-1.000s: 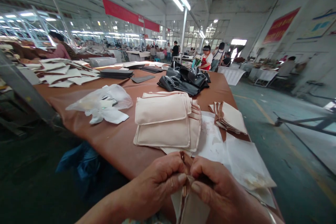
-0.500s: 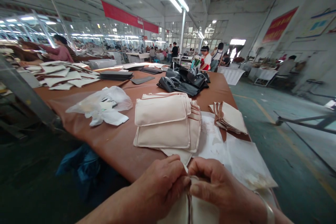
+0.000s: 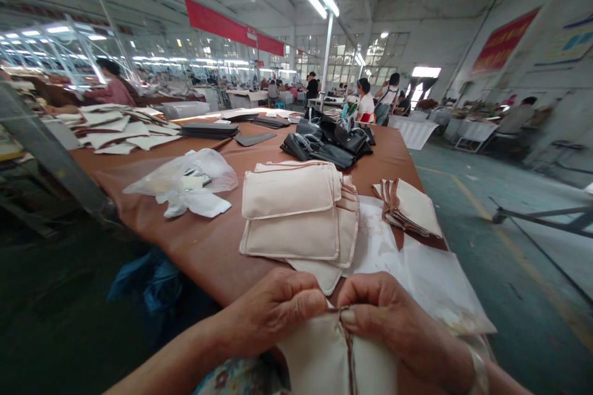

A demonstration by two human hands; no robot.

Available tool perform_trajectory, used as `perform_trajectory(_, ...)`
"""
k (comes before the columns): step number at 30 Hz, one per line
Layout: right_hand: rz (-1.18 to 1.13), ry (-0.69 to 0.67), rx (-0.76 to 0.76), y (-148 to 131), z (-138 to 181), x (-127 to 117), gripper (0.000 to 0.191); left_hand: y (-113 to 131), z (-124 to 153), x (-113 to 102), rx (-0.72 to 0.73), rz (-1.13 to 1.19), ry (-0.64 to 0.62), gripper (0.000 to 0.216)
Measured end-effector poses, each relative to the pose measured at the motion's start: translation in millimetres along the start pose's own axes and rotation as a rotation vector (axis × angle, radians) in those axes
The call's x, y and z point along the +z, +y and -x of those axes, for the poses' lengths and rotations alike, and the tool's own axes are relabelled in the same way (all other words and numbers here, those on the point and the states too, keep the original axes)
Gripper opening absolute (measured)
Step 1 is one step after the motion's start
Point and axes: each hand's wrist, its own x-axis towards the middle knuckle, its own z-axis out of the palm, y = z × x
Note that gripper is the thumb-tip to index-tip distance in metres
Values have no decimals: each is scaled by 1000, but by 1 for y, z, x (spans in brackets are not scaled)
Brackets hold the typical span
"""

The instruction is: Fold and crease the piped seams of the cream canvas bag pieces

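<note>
Between my two hands hangs a cream fabric piece (image 3: 319, 355) with a brown seam running down its middle. My left hand (image 3: 282, 308) pinches its top edge left of the seam, thumb on the near side. Close beside it, my right hand (image 3: 384, 315) grips the same edge at the seam, thumb pressed against the fabric. Just beyond the hands lies a stack of cream pouches (image 3: 291, 216) with brown edging. The lower part of the held piece runs out of view.
A brown-covered table (image 3: 208, 265) spreads ahead. On it are a plastic bag (image 3: 208, 170), black leather bags (image 3: 327, 142), folded cream pieces (image 3: 412, 207), a clear plastic sheet (image 3: 445, 284) and a pile of cream panels (image 3: 115, 129). A metal post (image 3: 46, 148) stands left; people sit farther back.
My left hand has shifted slightly left, its thumb now lying flatter along the edge. More of the cream piece and its seam shows. The view has turned a little.
</note>
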Motion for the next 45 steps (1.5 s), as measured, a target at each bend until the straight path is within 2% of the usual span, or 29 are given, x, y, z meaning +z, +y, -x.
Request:
perform_trajectory(3, 60, 5, -7, -1, -2, -2, 31, 0, 2, 2, -15, 9, 7, 34)
perform_trajectory(7, 103, -2, 3, -5, -3, -2, 31, 2, 3, 7, 51, -228, 69, 14)
perform_trajectory(10, 121, -31, 0, -6, -3, -1, 33, 5, 3, 9, 150, -371, 94, 17)
perform_trajectory(12, 136, -55, -17, -6, -3, -2, 33, 6, 3, 11, 150, -360, 88, 20)
perform_trajectory(15, 149, -83, -34, -3, -3, -3, 29, 5, 0, 14, -17, -146, 105, 18)
perform_trajectory(18, 127, -128, -41, 1, -4, -4, 24, 2, -3, 22, -212, 254, 149, 11)
perform_trajectory(21, 147, -154, -22, 8, -5, -5, 17, -2, -6, 31, -235, 534, 171, 8)
perform_trajectory(24, 216, -134, 6, 12, -6, -4, 13, -7, -8, 33, -214, 539, 177, 7)
perform_trajectory(26, 168, -125, 6, 13, -5, -3, 13, -10, -8, 29, -207, 474, 173, 12)
perform_trajectory(28, 45, -107, 12, 13, -4, -2, 22, -14, -7, 20, -182, 367, 131, 21)
perform_trajectory(32, -104, -39, 113, 16, -4, -1, 35, -19, 3, 2, -60, 77, 87, 44)
perform_trajectory(35, -164, -6, 141, 21, -6, 0, 33, -23, 10, -1, 94, -136, 168, 34)
perform_trajectory(40, -218, 4, 168, 23, -7, 2, 33, -28, 12, 7, 456, -459, 283, 5)
perform_trajectory(45, -275, 9, 199, 26, -4, 1, 32, -25, 16, 11, 557, -842, 294, 13)
